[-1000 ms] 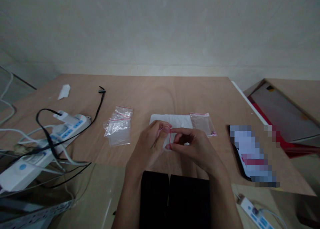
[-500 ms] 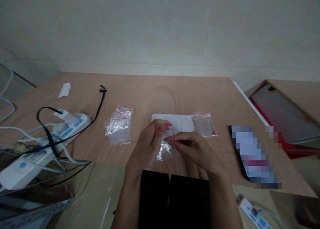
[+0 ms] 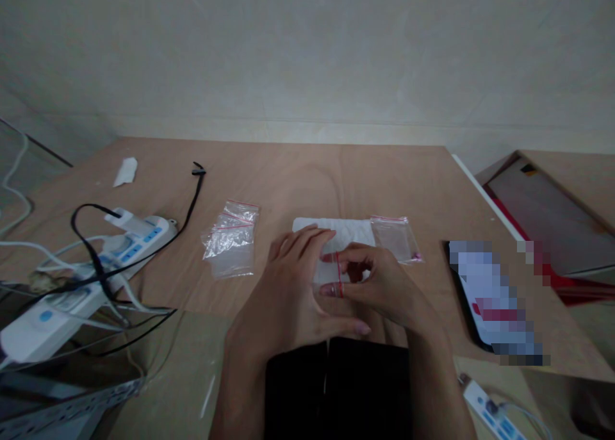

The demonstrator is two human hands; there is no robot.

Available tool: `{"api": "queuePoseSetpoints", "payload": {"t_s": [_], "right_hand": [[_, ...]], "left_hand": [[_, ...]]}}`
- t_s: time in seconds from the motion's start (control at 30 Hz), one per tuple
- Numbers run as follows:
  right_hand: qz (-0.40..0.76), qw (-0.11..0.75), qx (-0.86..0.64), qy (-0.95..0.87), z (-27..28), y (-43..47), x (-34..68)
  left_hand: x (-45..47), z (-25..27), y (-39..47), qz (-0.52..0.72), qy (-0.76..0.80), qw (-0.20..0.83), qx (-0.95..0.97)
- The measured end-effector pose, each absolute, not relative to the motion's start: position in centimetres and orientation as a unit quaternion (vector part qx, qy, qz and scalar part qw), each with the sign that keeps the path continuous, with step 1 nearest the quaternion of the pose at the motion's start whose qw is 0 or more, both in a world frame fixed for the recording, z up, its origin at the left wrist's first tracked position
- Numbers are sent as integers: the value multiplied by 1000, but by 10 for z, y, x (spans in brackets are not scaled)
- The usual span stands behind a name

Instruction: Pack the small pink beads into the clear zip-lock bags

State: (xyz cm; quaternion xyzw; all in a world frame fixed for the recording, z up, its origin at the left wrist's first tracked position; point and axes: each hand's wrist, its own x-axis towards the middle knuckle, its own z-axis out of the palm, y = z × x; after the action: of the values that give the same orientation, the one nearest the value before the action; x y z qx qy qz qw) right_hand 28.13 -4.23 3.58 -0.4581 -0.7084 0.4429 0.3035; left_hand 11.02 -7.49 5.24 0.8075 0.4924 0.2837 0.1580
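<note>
A small clear zip-lock bag [image 3: 325, 277] with a red line along its mouth is between my hands, over the near part of the table. My right hand [image 3: 382, 286] holds it at the mouth; thumb and forefinger are apart, their tips reaching past the red line, seemingly inside the bag. To the left, my left hand [image 3: 291, 289] is open, fingers stretched out and thumb spread toward me. It partly hides the bag, and I cannot tell whether it touches it. Behind both hands lies a white sheet or pad [image 3: 353, 230], partly covered.
Several flat clear bags [image 3: 233, 244] lie left of my hands. Another bag [image 3: 394, 238] with a small purple item in its corner lies right. A phone [image 3: 490, 299] rests near the right edge. A power strip [image 3: 148, 232] with tangled cables occupies the left; a paper scrap [image 3: 125, 171] lies behind it.
My left hand has let go of the bag and spread its fingers and thumb. My right thumb and forefinger have parted from a pinch and stretch the bag's mouth.
</note>
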Motion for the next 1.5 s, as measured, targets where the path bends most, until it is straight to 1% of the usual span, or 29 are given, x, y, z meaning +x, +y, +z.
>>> {"api": "queuePoseSetpoints", "payload": {"t_s": [0.1, 0.17, 0.23, 0.3, 0.37, 0.47, 0.57, 0.7, 0.9, 1.13, 1.23, 1.3, 1.37, 1.4, 1.5], "right_hand": [[414, 309, -421, -746, 41, -41, 280], [393, 344, -409, -749, 39, -35, 281], [343, 372, -435, -745, 33, -23, 282], [276, 339, -465, -770, 24, -6, 282], [236, 267, -463, -812, 17, 10, 279], [236, 197, -422, -853, 10, 27, 269], [224, 149, -400, -876, 7, 34, 260], [194, 118, -405, -886, 5, 36, 258], [170, 103, -426, -883, 3, 38, 260], [163, 117, -445, -873, 6, 40, 258], [168, 153, -448, -865, 23, 28, 259], [192, 207, -432, -857, 40, 15, 259], [236, 268, -385, -851, 56, 1, 258], [255, 284, -358, -852, 63, -5, 256], [266, 274, -321, -867, 71, -17, 250]], "left_hand": [[117, 48, -74, 251, 510, 157, 807], [117, 43, -71, 248, 541, 154, 789], [111, 38, -66, 267, 571, 135, 764], [103, 35, -63, 309, 586, 105, 742], [94, 34, -60, 357, 587, 74, 723], [86, 33, -60, 391, 593, 39, 703], [83, 33, -60, 384, 599, 41, 701], [83, 30, -58, 367, 593, 81, 712], [84, 22, -53, 361, 588, 117, 715], [83, 17, -52, 339, 595, 119, 719], [85, 14, -51, 349, 594, 127, 713], [88, 13, -50, 367, 592, 134, 705], [94, 14, -49, 389, 583, 150, 698], [97, 14, -48, 399, 577, 160, 695], [106, 15, -47, 428, 561, 186, 684]]}}
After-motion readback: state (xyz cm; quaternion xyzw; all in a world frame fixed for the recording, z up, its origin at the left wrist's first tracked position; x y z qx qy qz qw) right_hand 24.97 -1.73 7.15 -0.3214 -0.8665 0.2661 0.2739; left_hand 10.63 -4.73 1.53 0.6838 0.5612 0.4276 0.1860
